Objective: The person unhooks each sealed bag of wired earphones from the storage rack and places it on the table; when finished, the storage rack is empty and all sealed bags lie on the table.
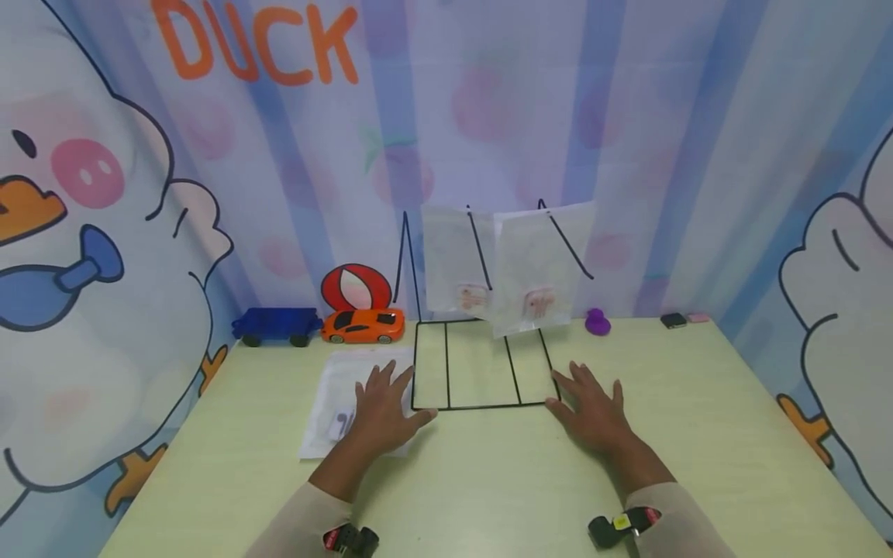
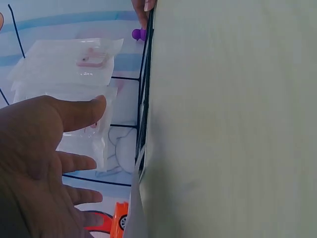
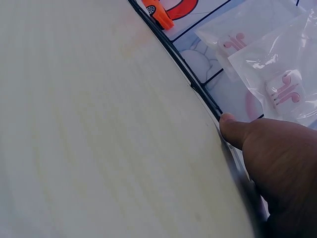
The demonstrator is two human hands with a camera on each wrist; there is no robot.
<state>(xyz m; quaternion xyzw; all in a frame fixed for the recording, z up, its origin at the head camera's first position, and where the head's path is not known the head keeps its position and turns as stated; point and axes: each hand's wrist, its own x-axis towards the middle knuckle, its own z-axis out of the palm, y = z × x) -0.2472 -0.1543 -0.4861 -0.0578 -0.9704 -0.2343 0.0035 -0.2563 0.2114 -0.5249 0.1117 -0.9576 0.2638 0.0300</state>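
Note:
A black wire rack (image 1: 481, 406) with upright hooks stands on the table. Two clear plastic bags hang from its hooks, a left bag (image 1: 446, 248) and a right bag (image 1: 533, 256), with pink earphones (image 3: 286, 90) showing inside. My left hand (image 1: 382, 415), fingers spread, is at the rack's front left corner. It overlaps a third bag (image 1: 338, 380) lying flat, which has a white earphone (image 1: 339, 425) in it. At the front right corner is my right hand (image 1: 593, 411), fingers spread and its thumb (image 3: 233, 130) right at the wire. Neither hand grips anything.
Along the back left stand a blue toy cart (image 1: 275, 325) and an orange toy car (image 1: 363, 326). A purple duck (image 1: 598, 322) and a small black item (image 1: 673, 320) sit at the back right. Printed curtains (image 1: 481, 101) rise behind the table (image 1: 502, 480).

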